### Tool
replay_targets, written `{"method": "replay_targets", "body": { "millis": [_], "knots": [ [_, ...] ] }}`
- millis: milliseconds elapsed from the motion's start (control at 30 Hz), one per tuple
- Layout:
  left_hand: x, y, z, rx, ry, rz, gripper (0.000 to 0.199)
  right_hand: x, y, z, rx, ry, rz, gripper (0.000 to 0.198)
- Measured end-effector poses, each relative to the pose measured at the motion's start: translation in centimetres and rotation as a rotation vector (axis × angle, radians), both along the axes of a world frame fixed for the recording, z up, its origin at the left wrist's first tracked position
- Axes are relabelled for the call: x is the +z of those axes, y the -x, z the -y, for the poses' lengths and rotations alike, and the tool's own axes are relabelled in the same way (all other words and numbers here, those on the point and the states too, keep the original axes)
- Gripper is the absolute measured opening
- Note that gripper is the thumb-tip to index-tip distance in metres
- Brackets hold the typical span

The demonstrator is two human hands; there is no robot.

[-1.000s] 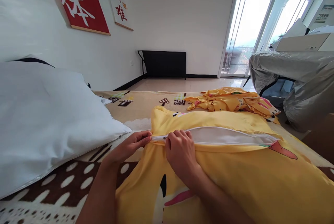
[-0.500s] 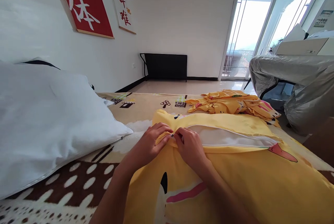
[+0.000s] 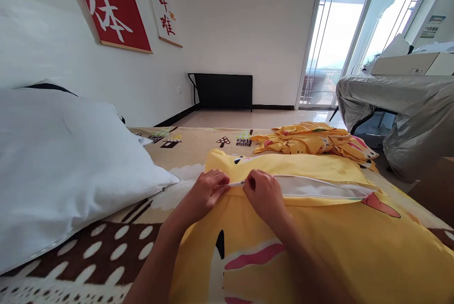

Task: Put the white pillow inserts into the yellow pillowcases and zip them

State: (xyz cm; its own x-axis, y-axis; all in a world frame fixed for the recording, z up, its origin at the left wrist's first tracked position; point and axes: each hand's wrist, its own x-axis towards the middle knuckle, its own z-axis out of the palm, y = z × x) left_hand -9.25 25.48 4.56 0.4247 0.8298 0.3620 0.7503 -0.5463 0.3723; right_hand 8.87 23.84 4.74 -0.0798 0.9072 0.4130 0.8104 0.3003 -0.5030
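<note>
A yellow pillowcase (image 3: 319,238) with cartoon prints lies in front of me, and white fabric (image 3: 308,186) shows through its long zip opening. My left hand (image 3: 207,193) pinches the left end of the zip at the cover's edge. Just right of it, my right hand (image 3: 264,195) is closed on the zipper pull (image 3: 242,182), whose tip shows beside the fingers. Between the two hands a short stretch of zip (image 3: 234,184) is closed and pulled straight. To the right of my right hand the opening gapes.
At left lies a white pillow (image 3: 71,167) on a patterned beige and brown blanket (image 3: 198,143). Crumpled yellow fabric (image 3: 315,141) sits beyond the cover. A table under silver sheeting (image 3: 407,91) stands at right, with a white box (image 3: 404,64) on top.
My right hand has moved right with the zipper pull, away from my left hand. A short closed length of zip now shows between them. My left hand stays at the zip's end.
</note>
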Motion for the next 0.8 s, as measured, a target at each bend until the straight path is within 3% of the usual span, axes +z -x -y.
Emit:
{"method": "replay_targets", "body": {
  "millis": [367,600,800],
  "knots": [
    [0.1,0.2,0.2,-0.014,0.030,0.036,0.018,0.8,-2.9,-0.2,0.073,0.060,-0.069,0.019],
    [0.1,0.9,0.0,-0.031,0.030,0.013,0.017,0.2,-3.7,-0.1,0.068,0.009,0.019,0.018],
    [0.0,0.9,0.0,-0.050,0.054,0.034,0.018,-1.4,-6.5,0.6,0.072,-0.118,0.035,0.019]
  ]
}}
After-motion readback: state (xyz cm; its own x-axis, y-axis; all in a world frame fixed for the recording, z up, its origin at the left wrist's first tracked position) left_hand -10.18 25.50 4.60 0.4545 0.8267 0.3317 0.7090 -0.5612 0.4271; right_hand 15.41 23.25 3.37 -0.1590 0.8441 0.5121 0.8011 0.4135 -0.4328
